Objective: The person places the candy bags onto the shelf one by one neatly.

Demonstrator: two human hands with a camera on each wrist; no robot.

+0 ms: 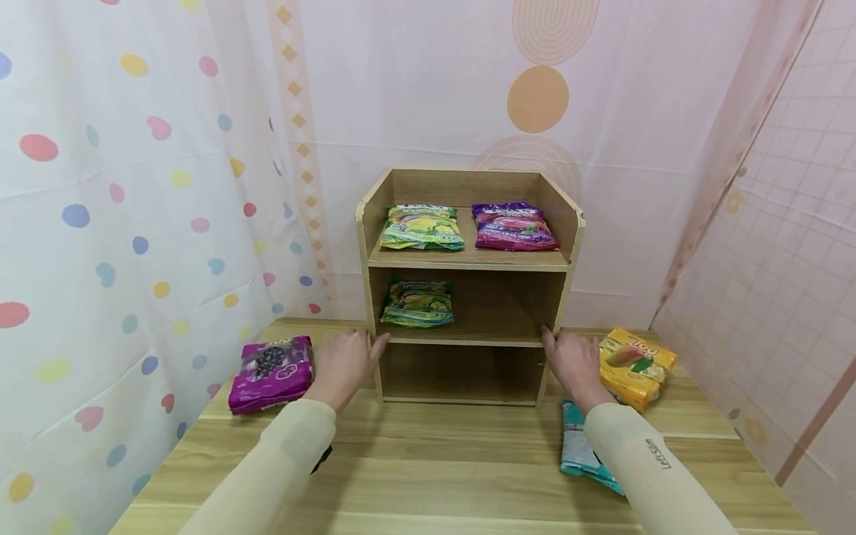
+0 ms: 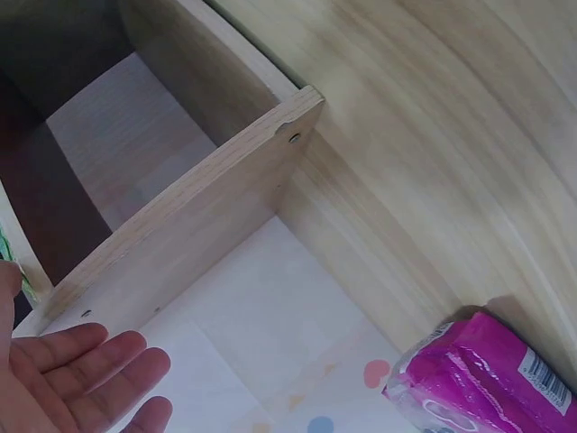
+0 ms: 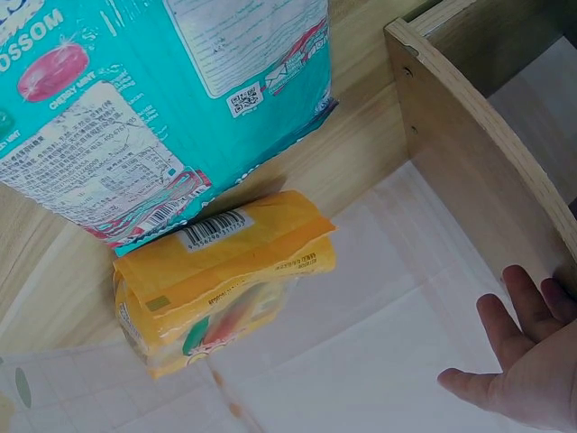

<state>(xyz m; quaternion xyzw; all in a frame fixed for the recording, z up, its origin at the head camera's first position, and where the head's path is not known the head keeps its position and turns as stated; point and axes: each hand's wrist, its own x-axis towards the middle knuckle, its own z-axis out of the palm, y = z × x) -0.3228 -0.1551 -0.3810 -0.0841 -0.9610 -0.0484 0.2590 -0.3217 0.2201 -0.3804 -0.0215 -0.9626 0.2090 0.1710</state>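
A small wooden shelf (image 1: 468,336) with three levels stands on the table between both hands. My left hand (image 1: 348,360) is at its left side, thumb by the front edge near the middle board; in the left wrist view the other fingers (image 2: 117,365) extend beside the outer panel. On the opposite side, my right hand (image 1: 571,360) has its thumb near the front edge, and its fingers (image 3: 505,334) are spread next to the side panel. A green candy bag (image 1: 423,227) and a purple candy bag (image 1: 513,227) lie on top; another green candy bag (image 1: 417,303) occupies the middle level.
Left of the shelf lies a purple grape packet (image 1: 273,374). On the right are a yellow mango packet (image 1: 635,368) and a teal candy bag (image 1: 580,446), partly behind the right forearm. Patterned curtains (image 1: 435,96) surround the wooden table (image 1: 428,468).
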